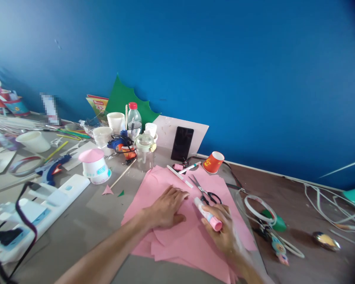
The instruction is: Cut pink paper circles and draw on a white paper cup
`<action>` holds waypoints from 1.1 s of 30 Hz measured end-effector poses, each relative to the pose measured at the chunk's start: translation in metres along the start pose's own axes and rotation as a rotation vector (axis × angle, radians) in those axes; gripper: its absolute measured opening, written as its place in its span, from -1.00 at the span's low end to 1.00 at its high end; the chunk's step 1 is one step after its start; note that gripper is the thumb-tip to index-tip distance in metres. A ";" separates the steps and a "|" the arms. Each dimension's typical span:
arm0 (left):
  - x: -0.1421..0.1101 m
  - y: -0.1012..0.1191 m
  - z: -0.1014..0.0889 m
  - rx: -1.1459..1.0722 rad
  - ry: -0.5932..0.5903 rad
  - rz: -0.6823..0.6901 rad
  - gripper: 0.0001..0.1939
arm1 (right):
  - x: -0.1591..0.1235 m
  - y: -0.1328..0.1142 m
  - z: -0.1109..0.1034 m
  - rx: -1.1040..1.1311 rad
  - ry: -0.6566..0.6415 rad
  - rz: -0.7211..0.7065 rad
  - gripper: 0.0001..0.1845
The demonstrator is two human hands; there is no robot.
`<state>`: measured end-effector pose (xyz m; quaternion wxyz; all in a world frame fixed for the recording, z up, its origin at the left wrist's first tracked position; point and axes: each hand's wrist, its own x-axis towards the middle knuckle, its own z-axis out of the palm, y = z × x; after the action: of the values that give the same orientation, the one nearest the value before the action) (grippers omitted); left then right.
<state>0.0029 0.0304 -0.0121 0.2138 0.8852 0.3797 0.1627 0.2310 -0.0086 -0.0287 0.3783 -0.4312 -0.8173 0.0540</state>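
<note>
Plainly, my left hand (167, 208) is spread palm-down on the pink paper (185, 244), holding nothing I can see; I take it to be a weight that stops the loose, overlapping sheets from sliding. My right hand (224, 230) is closed around a glue stick (206, 213), slanting over the paper's right half. I grip it toward its pink end, so the white end points free toward my left fingertips, which seems the handier way to steer it. The paper lies along the right edge of the bench (102, 221), probably because that sets it squarely before me. Scissors (205, 192) rest on it just beyond the glue stick, handles toward my right hand, perhaps for an easy pick-up; whether my fingers brush them I cannot tell. A white stick (180, 176) lies near the paper's far edge, clear of both hands. At the bench's back edge a phone (182, 143) leans against a pale board (163, 134), presumably propped to face me.
</note>
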 end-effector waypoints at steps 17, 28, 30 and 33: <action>0.000 -0.001 0.001 -0.003 0.016 0.008 -0.38 | 0.002 -0.001 -0.001 -0.024 -0.096 -0.029 -0.77; 0.001 -0.002 0.002 -0.004 -0.005 -0.012 -0.38 | 0.001 -0.005 -0.002 -0.071 -0.101 -0.048 -0.76; 0.001 -0.002 0.002 0.001 -0.005 -0.017 -0.37 | 0.001 -0.005 -0.002 -0.024 -0.120 -0.072 -0.78; 0.001 -0.002 0.002 -0.002 0.018 0.004 -0.37 | 0.002 -0.004 -0.001 -0.030 -0.172 -0.103 -0.76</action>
<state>0.0030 0.0315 -0.0142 0.2109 0.8843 0.3796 0.1713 0.2282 -0.0104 -0.0254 0.3024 -0.3880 -0.8686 0.0589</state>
